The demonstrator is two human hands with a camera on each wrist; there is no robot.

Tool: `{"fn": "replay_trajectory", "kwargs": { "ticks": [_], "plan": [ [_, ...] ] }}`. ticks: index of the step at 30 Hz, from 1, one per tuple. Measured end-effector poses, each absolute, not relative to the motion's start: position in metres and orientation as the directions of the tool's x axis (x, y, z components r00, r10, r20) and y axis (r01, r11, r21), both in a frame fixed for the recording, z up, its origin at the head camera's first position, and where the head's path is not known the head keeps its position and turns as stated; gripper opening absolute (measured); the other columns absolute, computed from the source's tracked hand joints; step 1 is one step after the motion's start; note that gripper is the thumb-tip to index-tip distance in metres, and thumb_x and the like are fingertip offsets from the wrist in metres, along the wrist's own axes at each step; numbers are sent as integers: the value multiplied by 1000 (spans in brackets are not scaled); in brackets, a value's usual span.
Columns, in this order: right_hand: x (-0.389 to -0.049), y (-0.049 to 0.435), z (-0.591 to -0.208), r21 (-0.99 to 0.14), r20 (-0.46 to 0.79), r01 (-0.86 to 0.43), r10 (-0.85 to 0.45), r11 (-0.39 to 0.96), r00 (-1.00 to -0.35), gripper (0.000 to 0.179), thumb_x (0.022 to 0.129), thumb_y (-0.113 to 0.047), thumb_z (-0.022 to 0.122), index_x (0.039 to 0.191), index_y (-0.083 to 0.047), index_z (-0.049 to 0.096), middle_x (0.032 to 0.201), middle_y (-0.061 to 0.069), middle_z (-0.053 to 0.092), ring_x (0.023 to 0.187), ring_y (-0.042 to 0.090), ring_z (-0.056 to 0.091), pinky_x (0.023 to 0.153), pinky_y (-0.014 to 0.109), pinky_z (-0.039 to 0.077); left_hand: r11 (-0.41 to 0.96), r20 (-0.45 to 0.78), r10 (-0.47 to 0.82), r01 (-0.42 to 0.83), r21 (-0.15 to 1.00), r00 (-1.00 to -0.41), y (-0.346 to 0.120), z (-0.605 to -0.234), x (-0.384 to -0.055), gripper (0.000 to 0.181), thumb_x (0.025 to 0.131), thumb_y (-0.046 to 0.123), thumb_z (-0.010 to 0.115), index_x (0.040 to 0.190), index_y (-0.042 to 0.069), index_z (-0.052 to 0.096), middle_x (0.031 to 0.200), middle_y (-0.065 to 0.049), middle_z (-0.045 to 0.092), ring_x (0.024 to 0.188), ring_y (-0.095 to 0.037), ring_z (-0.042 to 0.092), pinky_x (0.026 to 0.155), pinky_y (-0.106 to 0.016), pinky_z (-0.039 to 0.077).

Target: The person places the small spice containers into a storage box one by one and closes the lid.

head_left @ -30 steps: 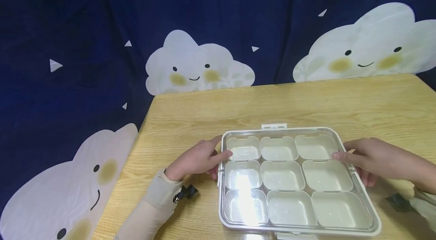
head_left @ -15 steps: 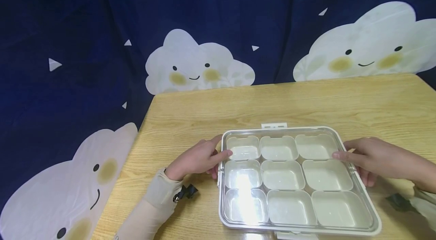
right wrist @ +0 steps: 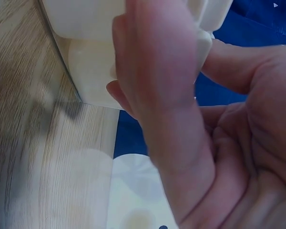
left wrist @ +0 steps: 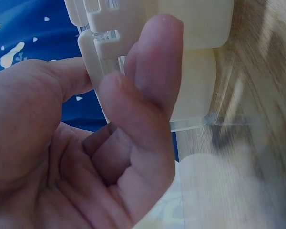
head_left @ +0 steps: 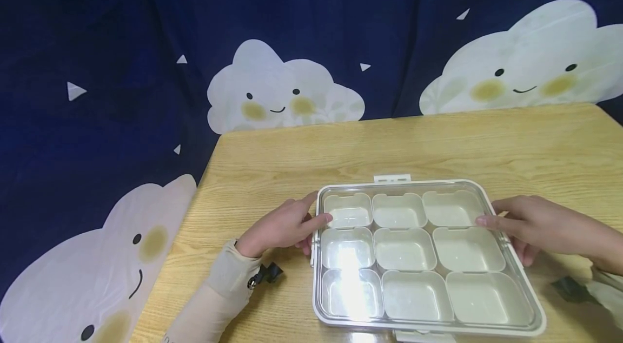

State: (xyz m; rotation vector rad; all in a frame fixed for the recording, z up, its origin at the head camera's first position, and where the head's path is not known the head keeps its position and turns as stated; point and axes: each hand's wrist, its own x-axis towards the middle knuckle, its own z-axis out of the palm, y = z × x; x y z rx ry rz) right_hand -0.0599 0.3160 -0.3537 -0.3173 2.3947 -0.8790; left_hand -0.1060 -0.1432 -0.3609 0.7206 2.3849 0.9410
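Note:
A white-rimmed storage box (head_left: 428,328) with a clear lid sits on the table, and several cream cups (head_left: 404,251) show inside it in rows. On its left side, my left hand (head_left: 284,226) grips the edge, thumb on top of the lid and the other fingers down the side. My right hand (head_left: 540,226) holds the opposite edge the same way. Up close in the left wrist view, bent fingers lie against the box wall (left wrist: 200,90) beside a white side latch (left wrist: 105,45). The right wrist view has fingers at the other wall (right wrist: 90,76).
The wooden table (head_left: 302,162) runs back to a dark blue curtain (head_left: 302,2) printed with smiling clouds. A white latch tab (head_left: 391,178) sticks out behind the box, and another (head_left: 423,337) in front. Black wrist straps show near both sleeves.

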Motion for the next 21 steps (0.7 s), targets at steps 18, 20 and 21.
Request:
{"fn": "replay_trajectory", "kwargs": {
  "ticks": [18, 20, 21],
  "plan": [
    [-58, 314, -353, -658, -394, -59, -410, 750, -822, 40, 111, -33, 46, 121, 4, 60, 59, -2, 65, 51, 13, 64, 50, 34, 57, 607, -237, 624, 271, 747, -744, -143, -361, -106, 50, 108, 42, 52, 150, 17, 42, 60, -1, 68, 56, -30, 72, 52, -37, 56],
    [-58, 314, -352, -656, -396, -56, -407, 752, -823, 41, 111, -33, 46, 122, 4, 60, 59, -1, 65, 51, 13, 65, 50, 34, 57, 605, -238, 625, 269, 749, -743, -143, -361, -105, 50, 108, 41, 52, 150, 17, 42, 60, -1, 68, 56, -31, 72, 52, -38, 56],
    [-58, 314, -352, -655, -397, -56, -406, 754, -823, 42, 111, -33, 47, 122, 5, 60, 58, -1, 65, 51, 13, 65, 50, 34, 57, 605, -238, 626, 271, 748, -742, -143, -361, -105, 50, 108, 41, 52, 150, 16, 42, 60, -1, 68, 56, -32, 72, 52, -38, 56]
  ]
}}
